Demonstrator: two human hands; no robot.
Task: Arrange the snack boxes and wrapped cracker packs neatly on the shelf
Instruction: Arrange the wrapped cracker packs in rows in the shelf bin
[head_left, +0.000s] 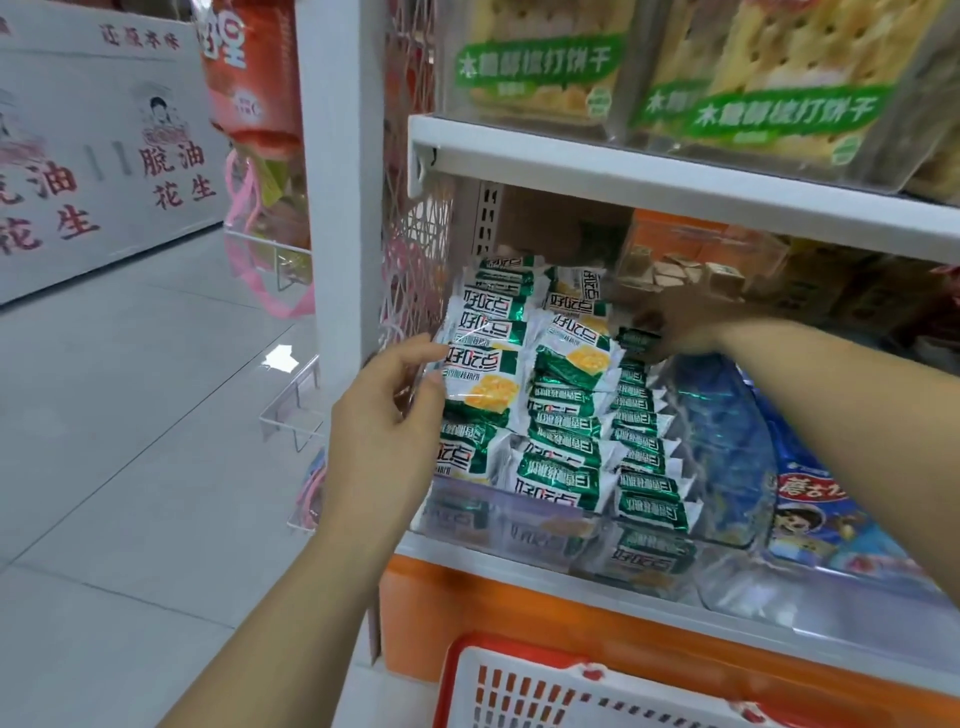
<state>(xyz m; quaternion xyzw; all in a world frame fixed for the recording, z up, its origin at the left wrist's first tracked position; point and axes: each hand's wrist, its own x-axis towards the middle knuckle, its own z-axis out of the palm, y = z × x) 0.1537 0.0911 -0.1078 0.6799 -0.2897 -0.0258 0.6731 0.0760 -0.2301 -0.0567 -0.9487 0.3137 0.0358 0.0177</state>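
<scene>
Several green-and-white wrapped cracker packs (563, 415) fill a clear bin (519, 525) at the left end of the middle shelf, stacked in rows. My left hand (387, 421) holds the left side of the stack, its fingers curled on a front pack (480, 371). My right hand (675, 327) reaches in from the right and pinches a single green pack (638, 340) above the right row. Blue snack bags (810, 499) lie to the right of the bin.
The shelf above (675, 176) carries clear boxes of crackers with green labels (535, 67). Orange snack boxes (691, 254) stand at the back of the middle shelf. A red and white basket (571, 691) sits below. A white upright post (337, 208) and tiled floor lie left.
</scene>
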